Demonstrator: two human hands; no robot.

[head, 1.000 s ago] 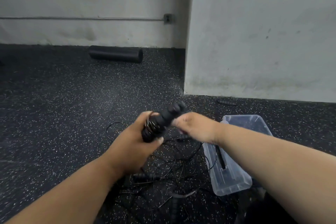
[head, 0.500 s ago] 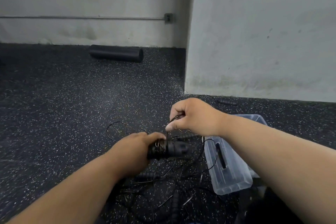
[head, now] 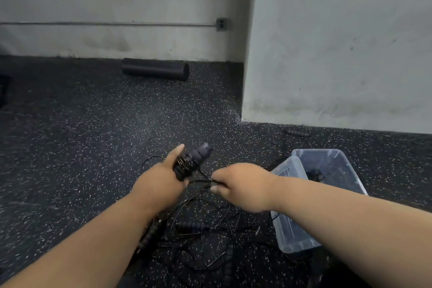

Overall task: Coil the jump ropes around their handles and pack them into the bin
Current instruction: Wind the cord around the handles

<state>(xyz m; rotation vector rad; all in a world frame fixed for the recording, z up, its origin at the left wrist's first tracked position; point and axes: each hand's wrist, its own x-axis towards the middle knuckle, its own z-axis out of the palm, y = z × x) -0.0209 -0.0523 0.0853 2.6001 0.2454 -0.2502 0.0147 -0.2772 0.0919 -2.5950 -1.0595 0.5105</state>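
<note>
Gripping handles (head: 194, 161), left hand (head: 161, 184)

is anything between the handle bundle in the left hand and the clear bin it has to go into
Only the right hand, which pinches the rope between the handle bundle in the left hand and the clear bin. The bin's top is open. Loose ropes lie on the floor below.

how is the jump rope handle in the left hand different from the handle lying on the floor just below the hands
The held handle is gripped by the left hand and tilted up off the floor; the floor handle lies flat and untouched. The held handle has rope coiled around it; the floor handle looks bare amid loose rope. Both are black and ribbed.
</note>
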